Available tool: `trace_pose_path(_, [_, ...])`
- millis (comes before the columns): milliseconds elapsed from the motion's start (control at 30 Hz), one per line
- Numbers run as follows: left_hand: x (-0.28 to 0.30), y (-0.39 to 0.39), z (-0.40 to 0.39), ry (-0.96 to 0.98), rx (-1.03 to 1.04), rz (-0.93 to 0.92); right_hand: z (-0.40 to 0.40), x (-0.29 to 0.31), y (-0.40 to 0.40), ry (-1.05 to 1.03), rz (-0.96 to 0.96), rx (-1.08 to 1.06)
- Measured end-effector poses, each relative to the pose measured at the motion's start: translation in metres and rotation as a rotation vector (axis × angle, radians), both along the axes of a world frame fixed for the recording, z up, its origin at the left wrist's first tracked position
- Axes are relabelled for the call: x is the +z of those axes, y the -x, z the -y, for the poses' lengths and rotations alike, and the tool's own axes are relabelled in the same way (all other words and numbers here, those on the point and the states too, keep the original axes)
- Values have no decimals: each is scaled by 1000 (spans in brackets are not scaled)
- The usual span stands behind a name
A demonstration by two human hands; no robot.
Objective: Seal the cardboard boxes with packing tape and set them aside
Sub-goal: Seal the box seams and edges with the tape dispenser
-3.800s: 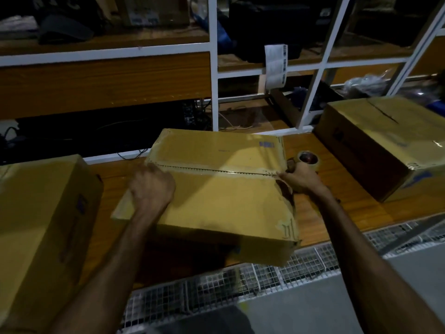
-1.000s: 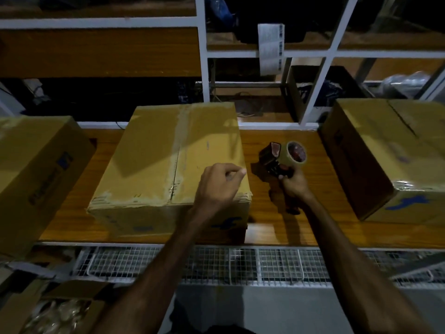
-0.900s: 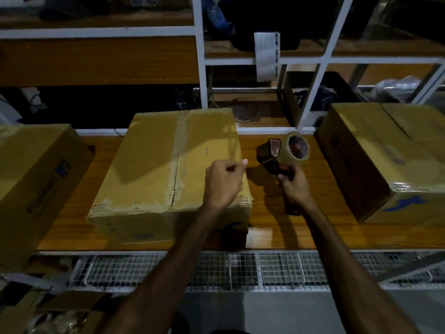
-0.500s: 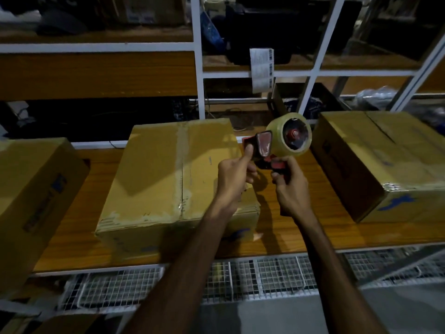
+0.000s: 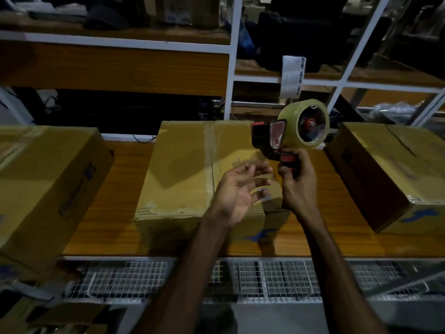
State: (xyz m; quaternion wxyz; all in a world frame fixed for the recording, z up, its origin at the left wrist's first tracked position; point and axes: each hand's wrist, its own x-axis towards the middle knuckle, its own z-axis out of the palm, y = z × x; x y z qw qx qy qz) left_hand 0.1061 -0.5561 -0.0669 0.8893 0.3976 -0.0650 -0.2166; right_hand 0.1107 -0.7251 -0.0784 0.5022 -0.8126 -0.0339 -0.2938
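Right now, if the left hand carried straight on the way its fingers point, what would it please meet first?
Probably the right hand gripping the tape dispenser handle: the left hand's fingers point right, almost touching it. Depth is unclear; it might pass just in front.

Both bare forearms reach forward from the lower edge of the view, the left from lower centre, the right from the lower right, converging toward the middle. The left hand (image 5: 237,191) is turned palm up and toward the right, its fingers (image 5: 255,170) spread apart and loosely curved, holding nothing; the fingertips point at the right hand and sit just beside it. The right hand (image 5: 298,184) is raised a little higher, back of the hand toward the camera, wrist bent slightly upward. Its fingers and thumb are wrapped round the handle of a tape dispenser (image 5: 292,131), which stands above the fist.
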Motion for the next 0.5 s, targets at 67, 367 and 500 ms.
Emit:
trace_pose_path(67, [2,4,-13,77,-33,-28,-11,4,0,2,20,14])
trace_pose_path(367, [22,9,-55,-19,27,-169,-55,15,3,50,61,32])
trace_pose_path(500, [18,9,-73,-72,53,-181,-76,16,5,56,58,22])
